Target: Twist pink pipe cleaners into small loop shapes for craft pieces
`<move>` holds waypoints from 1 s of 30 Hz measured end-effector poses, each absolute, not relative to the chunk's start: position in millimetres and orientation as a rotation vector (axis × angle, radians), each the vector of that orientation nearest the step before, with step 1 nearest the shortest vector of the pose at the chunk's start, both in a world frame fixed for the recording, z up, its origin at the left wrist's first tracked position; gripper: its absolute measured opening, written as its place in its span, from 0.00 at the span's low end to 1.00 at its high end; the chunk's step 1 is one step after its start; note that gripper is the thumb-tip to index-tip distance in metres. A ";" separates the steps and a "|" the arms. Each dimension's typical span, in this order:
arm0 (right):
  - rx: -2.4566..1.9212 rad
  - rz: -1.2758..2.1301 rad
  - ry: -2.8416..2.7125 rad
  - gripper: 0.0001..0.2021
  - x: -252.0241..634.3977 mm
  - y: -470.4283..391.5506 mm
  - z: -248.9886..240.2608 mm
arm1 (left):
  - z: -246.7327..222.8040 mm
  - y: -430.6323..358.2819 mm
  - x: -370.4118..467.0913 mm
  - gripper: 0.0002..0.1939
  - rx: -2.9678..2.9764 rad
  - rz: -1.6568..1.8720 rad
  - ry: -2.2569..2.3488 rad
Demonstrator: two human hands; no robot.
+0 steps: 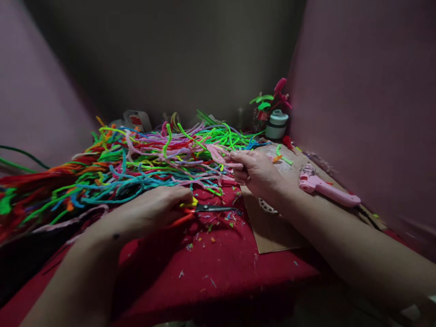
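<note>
Low over the red cloth, my left hand (163,204) is closed on scissors (211,208) with yellow and orange handles; the dark blades point right and look closed. My right hand (254,170) pinches a looped pink fuzzy stem piece (218,154) between thumb and fingers, and its loops extend to the left. Behind both hands spreads a large heap of coloured fuzzy stems (143,163). The scissor blades and the pink piece are apart.
A pink glue gun (329,190) lies at the right near a brown board (269,231). A white perforated disc (266,206) is partly under my right forearm. At the back right are a pale jar (277,125) and fuzzy flowers. Small clippings dot the red cloth (218,277).
</note>
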State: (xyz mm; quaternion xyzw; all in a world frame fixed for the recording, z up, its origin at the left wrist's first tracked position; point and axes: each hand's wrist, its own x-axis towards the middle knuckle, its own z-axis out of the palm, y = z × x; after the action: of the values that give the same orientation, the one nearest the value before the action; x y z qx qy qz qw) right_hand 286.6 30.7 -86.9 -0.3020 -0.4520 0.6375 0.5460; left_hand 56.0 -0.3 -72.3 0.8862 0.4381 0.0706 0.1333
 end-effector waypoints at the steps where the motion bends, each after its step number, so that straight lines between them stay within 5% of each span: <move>1: -0.714 1.498 -1.088 0.07 285.6 30.3 -87.7 | -73.6 1.5 56.5 0.07 2.595 0.134 1.240; 3: -0.706 1.467 -1.124 0.08 283.1 28.3 -88.8 | -71.8 3.5 59.3 0.09 2.561 0.049 1.175; 9: -0.793 1.318 -1.340 0.12 275.2 13.6 -85.6 | -65.1 4.3 78.0 0.19 1.640 0.972 1.256; 13: -0.815 1.293 -1.490 0.13 271.4 4.7 -84.9 | -73.7 6.5 91.6 0.16 1.199 1.120 1.060; 24: -0.693 1.828 -1.554 0.14 271.2 5.3 -91.0 | -71.9 -6.7 106.5 0.08 1.565 1.149 1.236; 30: -0.877 1.668 -1.683 0.12 268.2 0.6 -88.4 | -72.9 -8.3 112.7 0.07 1.704 1.182 1.387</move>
State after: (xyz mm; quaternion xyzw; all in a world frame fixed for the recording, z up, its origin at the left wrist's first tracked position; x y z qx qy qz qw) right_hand 268.2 0.6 -88.4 -0.3307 -0.6350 0.6292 0.3026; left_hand 112.7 -8.3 -72.9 0.6474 0.5273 0.4492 0.3178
